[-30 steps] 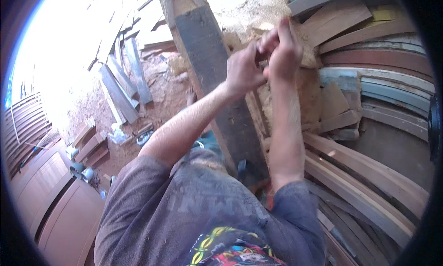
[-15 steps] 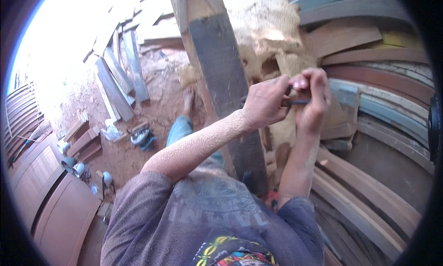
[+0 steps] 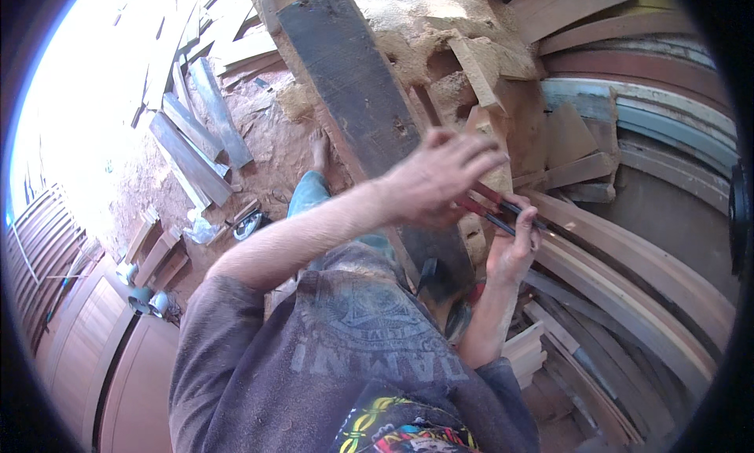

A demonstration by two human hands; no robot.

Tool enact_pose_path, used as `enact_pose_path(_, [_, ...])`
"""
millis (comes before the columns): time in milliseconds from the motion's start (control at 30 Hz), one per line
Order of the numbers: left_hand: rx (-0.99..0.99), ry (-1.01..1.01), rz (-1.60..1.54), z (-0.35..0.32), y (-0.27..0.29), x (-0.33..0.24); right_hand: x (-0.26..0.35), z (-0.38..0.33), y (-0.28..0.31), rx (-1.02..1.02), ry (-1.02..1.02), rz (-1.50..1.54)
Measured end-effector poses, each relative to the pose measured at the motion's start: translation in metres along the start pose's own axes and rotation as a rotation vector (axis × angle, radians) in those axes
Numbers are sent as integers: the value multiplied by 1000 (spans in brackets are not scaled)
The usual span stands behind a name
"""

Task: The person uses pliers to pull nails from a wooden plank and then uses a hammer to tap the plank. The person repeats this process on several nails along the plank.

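My right hand (image 3: 509,253) is closed on the dark ends of a tool with two slim red-and-black handles (image 3: 488,205), which could be pliers. The tool's other end is hidden under my left hand (image 3: 440,178). That hand is slightly blurred, with its fingers stretched out to the right above the red parts; whether its thumb touches them I cannot tell. Both hands are over the right edge of a long, dark-topped wooden beam (image 3: 353,68), which runs away from me. Pale dust coats my left forearm.
Sawdust-covered blocks with holes (image 3: 444,64) and a pale board (image 3: 477,72) lie right of the beam. Long planks (image 3: 628,272) are stacked further right. Loose boards (image 3: 184,158) and a plastic bag (image 3: 202,229) lie on the dirt floor at left, near my bare foot (image 3: 318,150).
Both hands have come lower and nearer to me. My left hand has loosened from a closed grip and its fingers have stretched out. The red handles now show between the hands.
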State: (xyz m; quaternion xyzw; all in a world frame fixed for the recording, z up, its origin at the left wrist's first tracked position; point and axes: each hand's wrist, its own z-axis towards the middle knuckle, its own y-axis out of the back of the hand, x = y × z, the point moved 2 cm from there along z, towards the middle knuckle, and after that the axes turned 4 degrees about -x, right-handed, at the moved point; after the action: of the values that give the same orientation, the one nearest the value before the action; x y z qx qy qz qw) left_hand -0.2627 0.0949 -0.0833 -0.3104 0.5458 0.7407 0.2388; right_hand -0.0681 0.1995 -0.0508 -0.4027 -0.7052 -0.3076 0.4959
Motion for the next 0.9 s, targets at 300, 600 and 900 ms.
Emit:
enact_pose_path(300, [550, 64, 603, -22, 72, 115, 8, -57, 74, -203, 49, 90])
enact_pose_path(600, [481, -16, 843, -37, 65, 97, 4, -81, 95, -224, 103, 89])
enact_pose_path(900, [414, 301, 549, -161, 65, 24, 29, -85, 120, -190, 211, 39])
